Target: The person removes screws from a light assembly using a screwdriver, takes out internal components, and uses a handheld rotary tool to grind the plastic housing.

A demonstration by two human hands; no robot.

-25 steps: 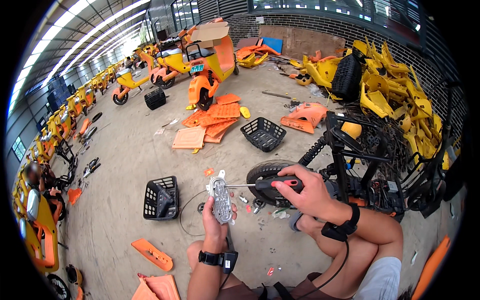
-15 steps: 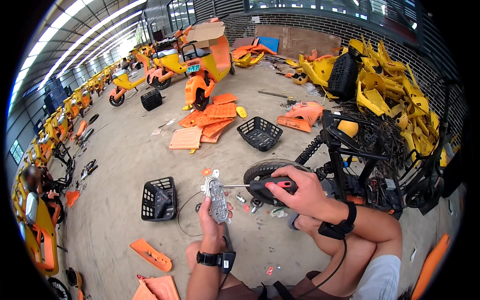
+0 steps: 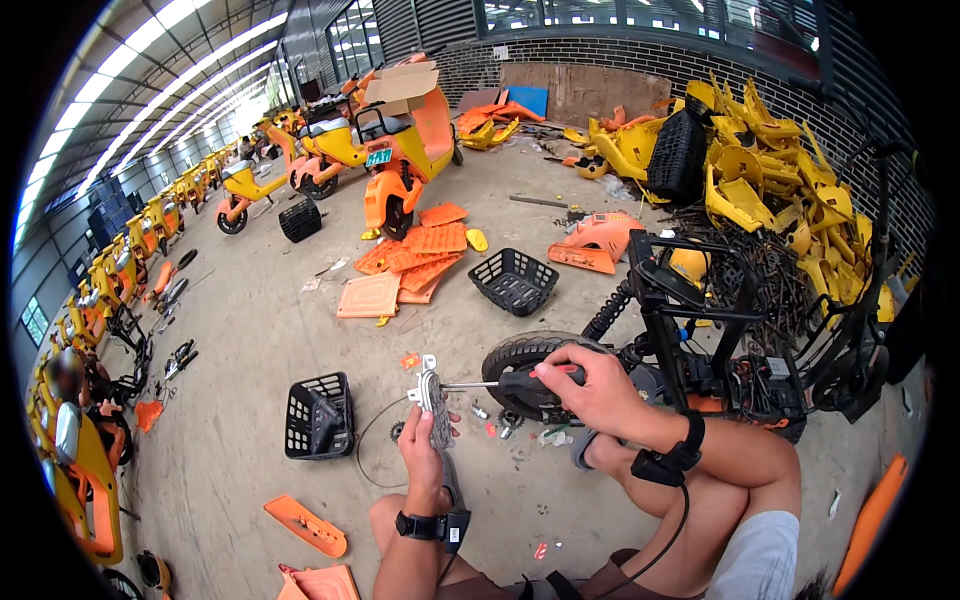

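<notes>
Many yellow scooters [image 3: 100, 500] line the left side of the floor, running from near to far, and we can see a seated person [image 3: 97, 378] among them. Farther right, on the near floor, lies a long orange panel [image 3: 308, 528]. Just beyond it we have a black basket [image 3: 320, 450] with a dark tool [image 3: 325, 422] inside. Past that, far off, stands an orange and yellow scooter [image 3: 415, 150], with ribbed orange panels [image 3: 435, 243] heaped before it.

Near the middle, our left hand [image 3: 422, 460] holds a clear oblong lamp [image 3: 438, 405] upright above the floor, fingers closed around its lower part, its narrow side turned toward us. A screwdriver [image 3: 515, 382] reaches across from the right, its tip at the lamp's upper part; we cannot tell whether it sits in anything there. Our right hand [image 3: 600, 390] is wrapped about the handle. Behind the handle is a black tyre [image 3: 520, 350], joined on its right to a stripped black frame [image 3: 710, 312]. At the far right, we see yellow body parts [image 3: 745, 190] piled against the brick wall.
</notes>
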